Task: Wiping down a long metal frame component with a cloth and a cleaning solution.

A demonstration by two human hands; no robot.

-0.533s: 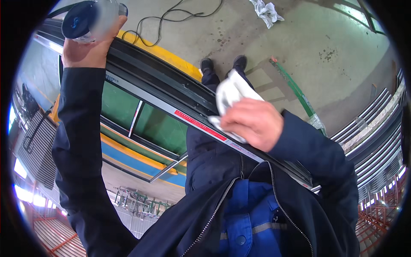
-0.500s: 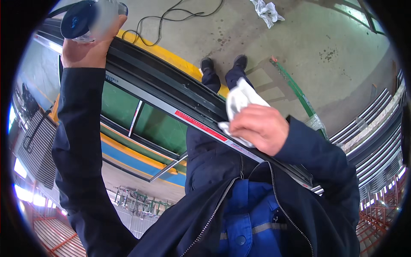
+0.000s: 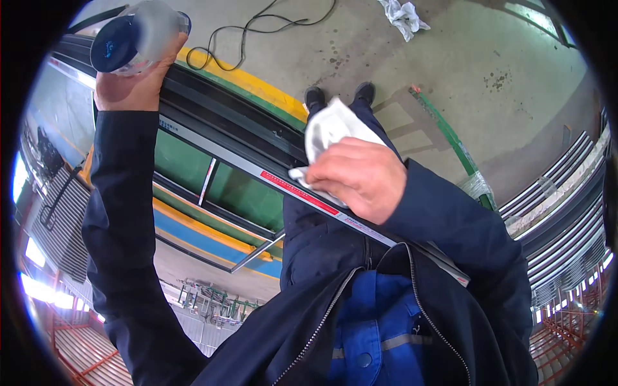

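At the upper left my left hand is closed round a clear container with a dark blue round end; part of it is blurred, so its exact kind is unclear. That hand is over the far left end of a long dark metal profile. My right hand is closed on a crumpled white cloth at the middle of the profile, fingers bunched on the cloth's near side. A silver strip with a red label runs along the profile's near side, just below the cloth.
A black cable lies looped on the floor beyond a yellow edge. Farther right are a crumpled white wad and a green bar. Stacked metal profiles stand at the right, with green panels below the profile.
My right hand has slid the white cloth leftward along the dark profile. My left hand and the container have shifted only slightly.
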